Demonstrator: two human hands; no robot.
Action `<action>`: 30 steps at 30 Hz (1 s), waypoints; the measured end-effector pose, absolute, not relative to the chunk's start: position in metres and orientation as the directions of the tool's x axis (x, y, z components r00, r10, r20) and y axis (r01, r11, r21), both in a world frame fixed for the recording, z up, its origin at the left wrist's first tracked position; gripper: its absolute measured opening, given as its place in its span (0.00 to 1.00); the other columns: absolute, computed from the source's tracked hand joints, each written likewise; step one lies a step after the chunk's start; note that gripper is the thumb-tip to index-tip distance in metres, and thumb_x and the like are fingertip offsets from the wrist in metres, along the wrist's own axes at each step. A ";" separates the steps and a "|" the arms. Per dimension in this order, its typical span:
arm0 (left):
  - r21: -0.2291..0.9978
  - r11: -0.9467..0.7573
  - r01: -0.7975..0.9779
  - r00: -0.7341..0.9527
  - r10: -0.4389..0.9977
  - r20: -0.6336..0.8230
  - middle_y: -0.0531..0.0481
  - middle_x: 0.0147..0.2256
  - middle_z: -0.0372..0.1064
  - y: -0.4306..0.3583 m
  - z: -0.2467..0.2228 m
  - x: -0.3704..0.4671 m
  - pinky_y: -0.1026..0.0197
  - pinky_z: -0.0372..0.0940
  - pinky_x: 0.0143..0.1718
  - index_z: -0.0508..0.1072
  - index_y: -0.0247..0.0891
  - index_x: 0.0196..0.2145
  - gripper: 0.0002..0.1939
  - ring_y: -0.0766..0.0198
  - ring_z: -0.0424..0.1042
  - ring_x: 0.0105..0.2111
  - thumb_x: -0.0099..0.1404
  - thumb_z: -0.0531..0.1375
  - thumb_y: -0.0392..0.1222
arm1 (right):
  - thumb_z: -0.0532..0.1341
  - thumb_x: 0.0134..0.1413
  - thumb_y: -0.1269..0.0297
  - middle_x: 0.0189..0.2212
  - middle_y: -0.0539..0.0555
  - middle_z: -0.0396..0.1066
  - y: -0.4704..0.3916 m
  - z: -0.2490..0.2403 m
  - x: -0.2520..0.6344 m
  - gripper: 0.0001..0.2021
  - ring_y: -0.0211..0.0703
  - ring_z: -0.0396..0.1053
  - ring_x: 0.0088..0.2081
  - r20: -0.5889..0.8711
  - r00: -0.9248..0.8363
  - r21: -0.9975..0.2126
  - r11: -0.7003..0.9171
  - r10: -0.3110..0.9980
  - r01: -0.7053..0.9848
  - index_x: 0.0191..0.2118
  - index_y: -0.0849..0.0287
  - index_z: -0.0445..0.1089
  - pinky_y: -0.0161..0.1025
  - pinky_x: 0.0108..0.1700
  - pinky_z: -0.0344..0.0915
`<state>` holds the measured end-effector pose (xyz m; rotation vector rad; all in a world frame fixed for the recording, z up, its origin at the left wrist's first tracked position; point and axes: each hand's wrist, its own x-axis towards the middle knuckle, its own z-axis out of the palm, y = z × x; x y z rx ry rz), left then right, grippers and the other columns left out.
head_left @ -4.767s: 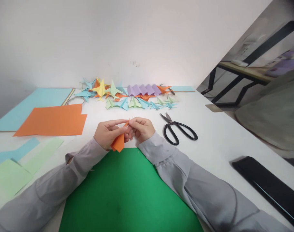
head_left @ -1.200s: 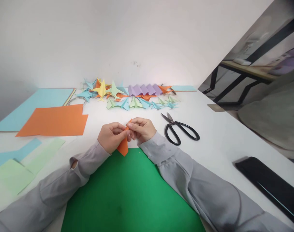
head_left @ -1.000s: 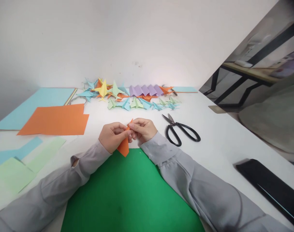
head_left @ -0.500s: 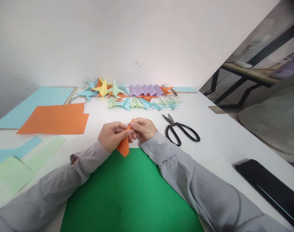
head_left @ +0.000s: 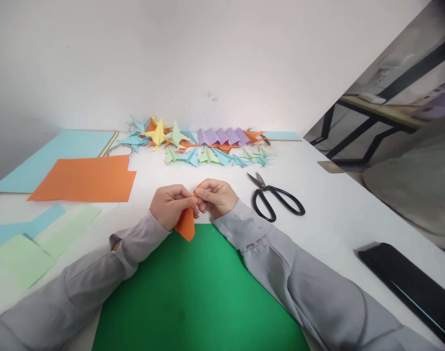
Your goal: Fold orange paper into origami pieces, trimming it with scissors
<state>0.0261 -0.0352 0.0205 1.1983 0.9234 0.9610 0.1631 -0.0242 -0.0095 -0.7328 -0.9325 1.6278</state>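
- No text, label, brand, number or sign can be read.

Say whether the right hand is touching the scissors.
Apart. The head view shows white tabletop between the right hand and black-handled scissors.

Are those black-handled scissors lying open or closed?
Slightly open: on the scissors, the two blade tips stand apart, with a gap between them, and the black handle loops are spread too.
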 end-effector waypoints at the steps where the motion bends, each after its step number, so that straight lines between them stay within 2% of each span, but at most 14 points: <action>1: 0.991 0.094 -0.095 0.326 0.944 -0.058 0.50 0.15 0.69 -0.035 0.021 0.026 0.61 0.66 0.20 0.66 0.33 0.17 0.12 0.64 0.69 0.16 0.44 0.66 0.40 | 0.72 0.27 0.60 0.12 0.47 0.69 -0.024 -0.010 0.163 0.15 0.30 0.62 0.11 0.004 -0.233 -0.866 -0.113 0.972 -0.487 0.19 0.63 0.68 0.25 0.12 0.58; 9: 1.000 -0.015 0.013 0.410 0.912 0.008 0.48 0.19 0.71 -0.034 0.017 0.025 0.62 0.68 0.22 0.69 0.33 0.22 0.16 0.65 0.70 0.19 0.51 0.63 0.50 | 0.71 0.29 0.60 0.11 0.47 0.68 -0.025 -0.013 0.164 0.14 0.31 0.61 0.10 0.023 -0.226 -0.883 -0.086 0.974 -0.461 0.20 0.62 0.68 0.27 0.12 0.58; 13: 0.999 0.019 0.029 0.404 0.914 -0.029 0.49 0.18 0.70 -0.033 0.016 0.024 0.62 0.68 0.21 0.70 0.33 0.22 0.17 0.64 0.71 0.19 0.51 0.63 0.52 | 0.71 0.29 0.59 0.11 0.47 0.68 -0.025 -0.011 0.164 0.14 0.31 0.61 0.10 0.016 -0.237 -0.875 -0.101 0.971 -0.474 0.20 0.63 0.69 0.27 0.11 0.56; 16: 0.998 0.059 0.002 0.411 0.910 -0.054 0.49 0.18 0.71 -0.034 0.017 0.024 0.62 0.69 0.21 0.71 0.32 0.22 0.17 0.64 0.71 0.18 0.49 0.64 0.52 | 0.71 0.30 0.61 0.10 0.47 0.67 -0.025 -0.008 0.166 0.13 0.31 0.61 0.10 0.002 -0.280 -0.857 -0.143 0.960 -0.495 0.19 0.63 0.69 0.27 0.11 0.57; 19: 0.995 0.089 -0.040 0.417 0.907 -0.064 0.50 0.18 0.70 -0.035 0.019 0.024 0.61 0.70 0.22 0.71 0.32 0.22 0.16 0.65 0.71 0.18 0.49 0.64 0.51 | 0.71 0.29 0.62 0.10 0.47 0.67 -0.025 -0.005 0.168 0.13 0.32 0.62 0.11 -0.015 -0.332 -0.844 -0.190 0.943 -0.502 0.24 0.63 0.72 0.27 0.13 0.59; 21: 0.994 0.100 -0.039 0.414 0.907 -0.075 0.50 0.17 0.70 -0.035 0.020 0.024 0.63 0.68 0.19 0.71 0.32 0.22 0.16 0.65 0.70 0.17 0.49 0.65 0.50 | 0.71 0.29 0.62 0.12 0.47 0.69 -0.025 -0.003 0.170 0.14 0.32 0.63 0.11 -0.012 -0.322 -0.836 -0.186 0.947 -0.516 0.26 0.63 0.72 0.27 0.14 0.60; 24: 0.995 0.103 0.004 0.427 0.899 -0.095 0.51 0.16 0.68 -0.033 0.021 0.024 0.67 0.64 0.14 0.71 0.33 0.21 0.15 0.66 0.68 0.14 0.48 0.65 0.49 | 0.71 0.28 0.62 0.12 0.48 0.69 -0.024 -0.004 0.169 0.13 0.32 0.62 0.11 0.004 -0.245 -0.846 -0.127 0.970 -0.518 0.23 0.63 0.72 0.27 0.13 0.60; 30: 0.992 0.119 0.035 0.403 0.907 -0.123 0.52 0.16 0.68 -0.033 0.022 0.024 0.67 0.63 0.13 0.74 0.34 0.20 0.12 0.66 0.68 0.14 0.47 0.65 0.46 | 0.72 0.26 0.61 0.11 0.49 0.69 -0.022 -0.008 0.167 0.13 0.31 0.61 0.10 0.022 -0.192 -0.873 -0.075 0.981 -0.481 0.19 0.63 0.70 0.27 0.11 0.58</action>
